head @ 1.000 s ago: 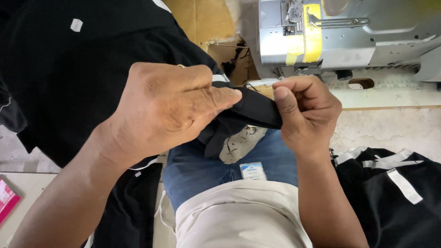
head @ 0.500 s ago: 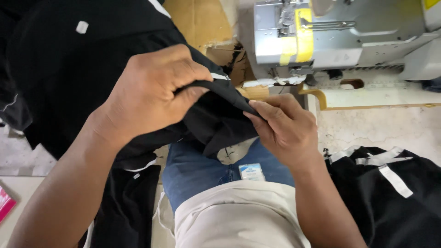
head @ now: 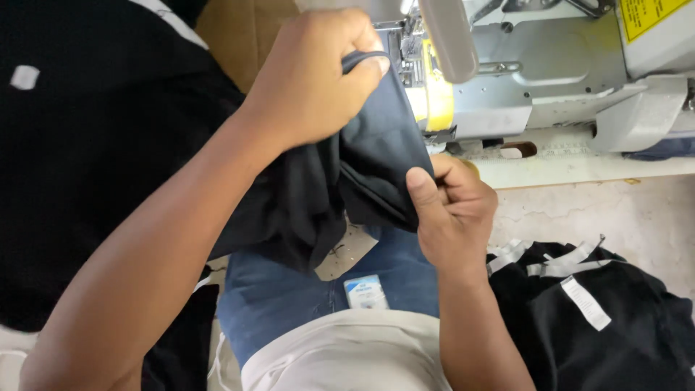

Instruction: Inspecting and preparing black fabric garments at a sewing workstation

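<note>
My left hand (head: 315, 76) grips the upper edge of a black fabric piece (head: 369, 156) and holds it up close to the needle area of a grey sewing machine (head: 536, 72). My right hand (head: 452, 210) pinches the lower edge of the same piece, just in front of the machine's table edge. The cloth is stretched between both hands above my lap in blue jeans (head: 289, 304). More of the black cloth hangs down from under my left forearm.
A large black garment pile (head: 79, 145) lies at the left. Another heap of black garments with white labels and strips (head: 594, 318) lies on the pale floor at the right. A brown cardboard box (head: 232, 29) stands behind my left hand.
Both hands have lifted the black fabric up and toward the sewing machine. The left hand has moved from the middle to near the needle; the view has shifted closer to the machine.
</note>
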